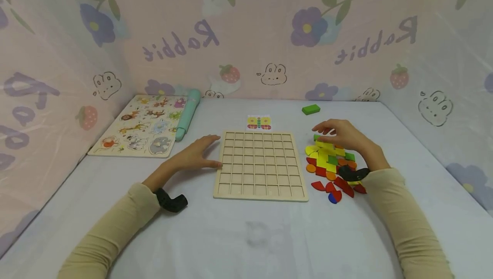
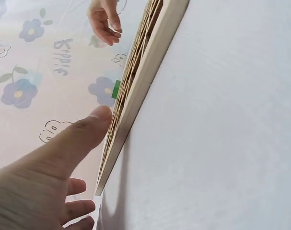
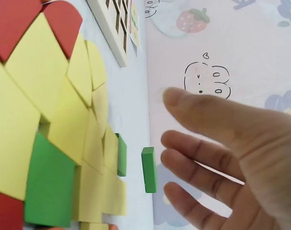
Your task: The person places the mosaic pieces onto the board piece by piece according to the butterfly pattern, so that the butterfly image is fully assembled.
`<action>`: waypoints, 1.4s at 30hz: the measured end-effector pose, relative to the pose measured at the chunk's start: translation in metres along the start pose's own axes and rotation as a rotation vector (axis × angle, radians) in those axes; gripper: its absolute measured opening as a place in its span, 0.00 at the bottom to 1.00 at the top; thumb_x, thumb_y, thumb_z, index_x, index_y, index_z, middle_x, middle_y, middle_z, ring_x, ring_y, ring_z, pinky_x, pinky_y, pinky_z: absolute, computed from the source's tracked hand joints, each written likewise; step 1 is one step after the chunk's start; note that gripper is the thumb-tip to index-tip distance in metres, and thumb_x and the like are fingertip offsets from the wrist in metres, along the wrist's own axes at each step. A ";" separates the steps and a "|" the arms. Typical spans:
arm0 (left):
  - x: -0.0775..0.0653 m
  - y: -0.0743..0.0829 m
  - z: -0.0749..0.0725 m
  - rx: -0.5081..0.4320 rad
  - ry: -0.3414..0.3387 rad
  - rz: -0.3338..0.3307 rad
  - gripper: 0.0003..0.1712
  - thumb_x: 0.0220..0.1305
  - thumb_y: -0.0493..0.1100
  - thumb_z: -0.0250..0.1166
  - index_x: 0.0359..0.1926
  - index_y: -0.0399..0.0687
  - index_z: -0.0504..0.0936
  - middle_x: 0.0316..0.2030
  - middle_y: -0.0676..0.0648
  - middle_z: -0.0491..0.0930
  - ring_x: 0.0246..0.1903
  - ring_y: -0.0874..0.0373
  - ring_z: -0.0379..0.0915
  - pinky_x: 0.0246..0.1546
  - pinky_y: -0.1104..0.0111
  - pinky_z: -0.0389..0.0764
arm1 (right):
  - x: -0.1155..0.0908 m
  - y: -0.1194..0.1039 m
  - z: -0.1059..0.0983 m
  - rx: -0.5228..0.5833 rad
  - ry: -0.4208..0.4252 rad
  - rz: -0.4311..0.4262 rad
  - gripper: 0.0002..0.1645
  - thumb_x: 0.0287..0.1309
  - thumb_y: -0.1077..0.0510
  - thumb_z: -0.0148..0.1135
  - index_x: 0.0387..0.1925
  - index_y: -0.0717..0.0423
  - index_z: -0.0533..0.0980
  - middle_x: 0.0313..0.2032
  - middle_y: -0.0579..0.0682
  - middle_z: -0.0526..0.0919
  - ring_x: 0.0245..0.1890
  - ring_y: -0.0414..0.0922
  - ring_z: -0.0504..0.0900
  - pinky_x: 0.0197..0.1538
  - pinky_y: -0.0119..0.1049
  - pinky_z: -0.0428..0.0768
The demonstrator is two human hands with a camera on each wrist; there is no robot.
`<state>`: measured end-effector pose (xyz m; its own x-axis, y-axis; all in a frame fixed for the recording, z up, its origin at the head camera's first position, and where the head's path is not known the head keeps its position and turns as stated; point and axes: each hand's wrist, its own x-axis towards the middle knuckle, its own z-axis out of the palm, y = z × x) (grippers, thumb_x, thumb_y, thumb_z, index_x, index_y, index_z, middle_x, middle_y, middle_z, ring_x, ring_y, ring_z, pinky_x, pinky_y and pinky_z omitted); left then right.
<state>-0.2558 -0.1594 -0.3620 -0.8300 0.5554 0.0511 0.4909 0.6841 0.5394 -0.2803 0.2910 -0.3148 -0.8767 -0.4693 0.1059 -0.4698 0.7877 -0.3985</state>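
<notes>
A square wooden grid board (image 1: pixel 263 165) lies flat in the middle of the table. At its left edge my left hand (image 1: pixel 198 154) has thumb and fingers spread, with the thumb tip at the rim; the left wrist view shows that thumb (image 2: pixel 78 143) against the board's side. Over a pile of colored shape pieces (image 1: pixel 325 150) hovers my right hand (image 1: pixel 342 132), fingers loosely bent and nothing between them. Yellow pieces (image 3: pixel 32 67), a green square (image 3: pixel 49 182) and red pieces (image 3: pixel 16 24) show in the right wrist view.
Behind the board lies a small butterfly pattern card (image 1: pixel 259 123). A green block (image 1: pixel 310 109) sits at the back right. An animal puzzle board (image 1: pixel 142 127) and a teal tube-shaped object (image 1: pixel 188 114) are at the back left. Patterned curtains (image 1: pixel 246 35) enclose the table.
</notes>
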 end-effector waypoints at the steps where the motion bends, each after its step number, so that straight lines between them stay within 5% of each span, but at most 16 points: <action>1: 0.000 0.000 0.001 0.003 0.001 0.007 0.54 0.50 0.60 0.69 0.69 0.36 0.54 0.68 0.34 0.54 0.68 0.39 0.45 0.67 0.47 0.43 | 0.001 0.002 0.001 0.010 -0.011 -0.003 0.20 0.56 0.60 0.64 0.50 0.61 0.77 0.44 0.57 0.80 0.44 0.52 0.75 0.51 0.52 0.75; 14: 0.000 -0.011 0.011 0.033 -0.006 0.032 0.48 0.53 0.61 0.67 0.68 0.42 0.59 0.70 0.42 0.54 0.70 0.47 0.41 0.67 0.47 0.33 | 0.006 0.013 0.023 0.145 -0.127 0.044 0.14 0.54 0.58 0.66 0.44 0.55 0.81 0.44 0.51 0.82 0.42 0.48 0.74 0.48 0.44 0.75; 25: -0.001 -0.009 0.009 0.038 -0.013 0.044 0.49 0.53 0.63 0.66 0.68 0.42 0.58 0.70 0.43 0.54 0.71 0.46 0.40 0.67 0.48 0.33 | 0.006 0.013 0.027 0.126 -0.126 0.074 0.12 0.54 0.60 0.66 0.42 0.55 0.82 0.41 0.51 0.81 0.41 0.48 0.75 0.48 0.46 0.77; 37: 0.008 0.003 -0.014 0.103 -0.186 0.039 0.54 0.47 0.60 0.71 0.67 0.38 0.58 0.67 0.39 0.57 0.68 0.42 0.46 0.67 0.51 0.48 | 0.006 0.015 0.026 0.104 -0.124 0.087 0.16 0.54 0.57 0.66 0.45 0.55 0.80 0.45 0.52 0.81 0.43 0.49 0.74 0.49 0.47 0.75; 42: 0.013 0.008 -0.018 0.145 -0.224 -0.001 0.52 0.44 0.62 0.72 0.65 0.43 0.61 0.69 0.39 0.53 0.68 0.41 0.46 0.63 0.43 0.53 | 0.008 0.014 0.027 0.088 -0.117 0.086 0.15 0.53 0.57 0.67 0.43 0.56 0.80 0.41 0.51 0.81 0.41 0.48 0.74 0.46 0.43 0.76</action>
<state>-0.2673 -0.1548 -0.3417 -0.7592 0.6344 -0.1458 0.5362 0.7365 0.4123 -0.2910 0.2872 -0.3444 -0.8929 -0.4489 -0.0367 -0.3781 0.7914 -0.4804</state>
